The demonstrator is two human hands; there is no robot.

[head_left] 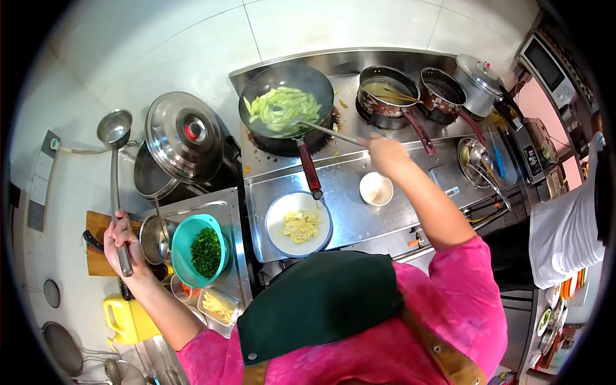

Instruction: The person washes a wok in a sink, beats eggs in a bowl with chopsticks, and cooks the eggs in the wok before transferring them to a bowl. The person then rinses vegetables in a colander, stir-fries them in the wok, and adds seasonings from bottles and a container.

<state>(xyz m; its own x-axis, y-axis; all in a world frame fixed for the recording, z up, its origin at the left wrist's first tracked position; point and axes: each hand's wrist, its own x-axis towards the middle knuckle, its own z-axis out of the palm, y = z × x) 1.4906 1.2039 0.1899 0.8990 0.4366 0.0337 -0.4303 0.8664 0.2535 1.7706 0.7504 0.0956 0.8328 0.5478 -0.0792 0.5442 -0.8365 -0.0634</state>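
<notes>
Gripping ladle: left hand. Right hand clasps long-handled utensil, head among green slices in wok.

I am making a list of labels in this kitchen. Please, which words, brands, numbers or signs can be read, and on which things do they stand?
No text can be read.
Small screen on the steel counter: too small to read.
Control panel of the black appliance: marks too blurred.
Microwave: any markings too small.
</notes>
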